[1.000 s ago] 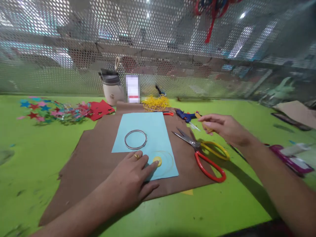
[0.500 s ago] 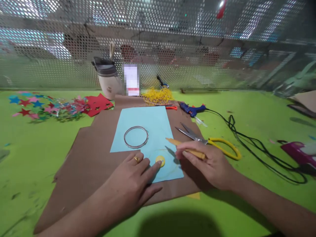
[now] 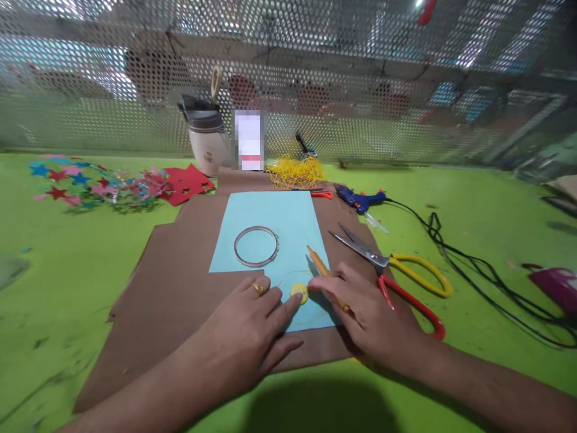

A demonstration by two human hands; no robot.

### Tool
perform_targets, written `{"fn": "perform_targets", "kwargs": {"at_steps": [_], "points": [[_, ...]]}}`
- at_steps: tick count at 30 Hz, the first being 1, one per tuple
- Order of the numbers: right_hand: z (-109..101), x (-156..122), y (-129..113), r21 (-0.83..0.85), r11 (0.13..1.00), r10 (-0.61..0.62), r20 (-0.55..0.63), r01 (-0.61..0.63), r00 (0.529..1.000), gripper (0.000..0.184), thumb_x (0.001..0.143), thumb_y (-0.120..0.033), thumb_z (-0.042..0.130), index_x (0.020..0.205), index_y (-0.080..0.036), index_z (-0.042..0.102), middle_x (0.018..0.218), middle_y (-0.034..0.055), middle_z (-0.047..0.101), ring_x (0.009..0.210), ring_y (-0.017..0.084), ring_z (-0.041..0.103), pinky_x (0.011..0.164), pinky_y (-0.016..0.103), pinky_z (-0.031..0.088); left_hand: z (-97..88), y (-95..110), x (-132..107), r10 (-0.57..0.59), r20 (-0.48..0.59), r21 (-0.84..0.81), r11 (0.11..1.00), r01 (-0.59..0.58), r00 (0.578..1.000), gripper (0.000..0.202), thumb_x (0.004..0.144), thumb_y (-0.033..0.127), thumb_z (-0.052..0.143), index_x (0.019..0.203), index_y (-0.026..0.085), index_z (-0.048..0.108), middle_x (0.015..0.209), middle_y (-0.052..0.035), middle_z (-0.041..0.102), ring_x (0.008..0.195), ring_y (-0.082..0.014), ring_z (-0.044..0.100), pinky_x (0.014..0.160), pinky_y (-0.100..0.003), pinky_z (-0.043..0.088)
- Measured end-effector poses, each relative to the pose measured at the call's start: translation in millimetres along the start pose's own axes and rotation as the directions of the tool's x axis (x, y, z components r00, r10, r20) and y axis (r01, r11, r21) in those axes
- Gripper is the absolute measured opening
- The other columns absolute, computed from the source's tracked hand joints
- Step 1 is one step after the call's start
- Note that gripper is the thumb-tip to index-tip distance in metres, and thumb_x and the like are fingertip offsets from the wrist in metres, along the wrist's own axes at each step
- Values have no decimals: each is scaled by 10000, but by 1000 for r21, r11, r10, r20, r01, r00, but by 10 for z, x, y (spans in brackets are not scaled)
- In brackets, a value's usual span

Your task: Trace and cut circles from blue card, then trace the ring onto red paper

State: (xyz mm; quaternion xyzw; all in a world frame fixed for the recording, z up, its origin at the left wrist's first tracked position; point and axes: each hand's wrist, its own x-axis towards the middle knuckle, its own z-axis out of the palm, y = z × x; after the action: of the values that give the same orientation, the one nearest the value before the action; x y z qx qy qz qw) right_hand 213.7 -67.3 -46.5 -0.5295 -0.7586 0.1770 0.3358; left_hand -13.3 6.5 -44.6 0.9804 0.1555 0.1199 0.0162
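**A:** Where are the hands?

**B:** Both are at the near edge of the blue paper (image 3: 274,213). The left hand (image 3: 246,334) lies flat with its fingers spread, and its forefinger tip presses on a small yellow disc (image 3: 299,293) that sits on the paper's near right corner. The right hand (image 3: 367,313) is closed in a narrow pinch around a pencil (image 3: 318,262). The pencil slants up over the paper's right side, just beside the disc.

**A:** What is on the paper so far?

**B:** There is a faint curved line around the disc. It is thin and blurred, so I can't tell whether it closes into a full circle. A metal hoop (image 3: 256,246) lies flat in the middle of the paper, apart from the disc, and I see no line around it. The paper's edges look whole and uncut. I'd judge the marking to be partly done and any cutting not begun.

**A:** And round about?

**B:** Brown card (image 3: 180,270) lies under the paper. The scissors (image 3: 383,263) rest to the right of the paper, untouched. A blue glue gun (image 3: 358,199) lies off its far right corner, with a black cable (image 3: 473,270) trailing further right. Yellow thread (image 3: 295,173) is bundled beyond its far edge. Paper stars (image 3: 90,186) and a red sheet (image 3: 187,183) lie well to its left on the green table (image 3: 67,288).
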Motion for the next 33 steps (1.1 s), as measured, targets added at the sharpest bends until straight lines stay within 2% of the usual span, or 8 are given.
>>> {"fn": "perform_targets", "kwargs": {"at_steps": [11, 13, 16, 19, 21, 23, 27, 33], "points": [[21, -28, 28, 26, 998, 59, 5, -59, 998, 327, 1004, -193, 437, 1291, -220, 593, 1038, 81, 664, 984, 194, 616, 884, 343, 520, -23, 3, 10, -4, 15, -26, 1000, 5, 1000, 462, 943, 375, 549, 1302, 84, 539, 889, -115, 623, 886, -330, 546, 770, -509, 507], [-11, -14, 40, 49, 994, 101, -43, -99, 994, 346, 1009, -245, 456, 1338, -269, 562, 1085, 66, 685, 1018, 199, 630, 910, 358, 515, -24, 4, 9, -1, 25, -25, 1000, 1, 1000, 465, 942, 388, 551, 1292, 81, 548, 879, -114, 628, 871, -322, 548, 762, -493, 504], [-123, 20, 61, 171, 977, 157, -172, -127, 973, 380, 992, -343, 517, 1369, -306, 543, 1071, 49, 712, 977, 201, 664, 893, 362, 525, -31, 8, 9, -7, 49, -20, 1000, 8, 999, 468, 940, 394, 558, 1296, 90, 549, 869, -106, 635, 855, -307, 553, 760, -468, 498], [-291, 60, 46, 312, 939, 222, -218, -147, 950, 313, 971, -399, 552, 1243, -276, 643, 1018, 48, 725, 880, 186, 680, 810, 323, 541, -48, 17, 15, -25, 69, -11, 1000, 26, 997, 440, 946, 370, 552, 1295, 103, 550, 880, -103, 643, 846, -294, 563, 763, -456, 493], [-389, 95, 7, 357, 910, 292, -188, -211, 938, 247, 950, -421, 579, 1068, -247, 707, 915, 38, 725, 792, 175, 669, 718, 287, 536, -61, 25, 21, -32, 83, -12, 999, 33, 996, 422, 949, 356, 547, 1292, 111, 552, 890, -100, 650, 832, -287, 570, 758, -455, 491], [-440, 142, -41, 362, 882, 369, -134, -301, 920, 222, 913, -423, 628, 908, -216, 710, 779, 24, 695, 692, 161, 632, 629, 260, 507, -73, 37, 24, -38, 97, -9, 999, 39, 995, 418, 949, 347, 545, 1298, 117, 552, 900, -99, 658, 813, -281, 575, 747, -452, 490], [-377, 253, -98, 355, 839, 453, -37, -412, 891, 208, 860, -392, 669, 812, -189, 666, 671, -2, 621, 579, 128, 533, 518, 232, 426, -77, 58, 19, -52, 115, 16, 999, 51, 992, 410, 948, 327, 537, 1304, 123, 550, 900, -97, 665, 811, -287, 585, 724, -452, 486], [-185, 331, -45, 318, 879, 381, -19, -356, 924, 191, 876, -370, 626, 806, -193, 615, 710, -9, 623, 622, 125, 540, 575, 234, 433, -24, 71, 8, -43, 114, 51, 998, 38, 993, 376, 968, 307, 494, 1289, 116, 540, 849, -80, 659, 777, -281, 591, 711, -450, 485]]}}
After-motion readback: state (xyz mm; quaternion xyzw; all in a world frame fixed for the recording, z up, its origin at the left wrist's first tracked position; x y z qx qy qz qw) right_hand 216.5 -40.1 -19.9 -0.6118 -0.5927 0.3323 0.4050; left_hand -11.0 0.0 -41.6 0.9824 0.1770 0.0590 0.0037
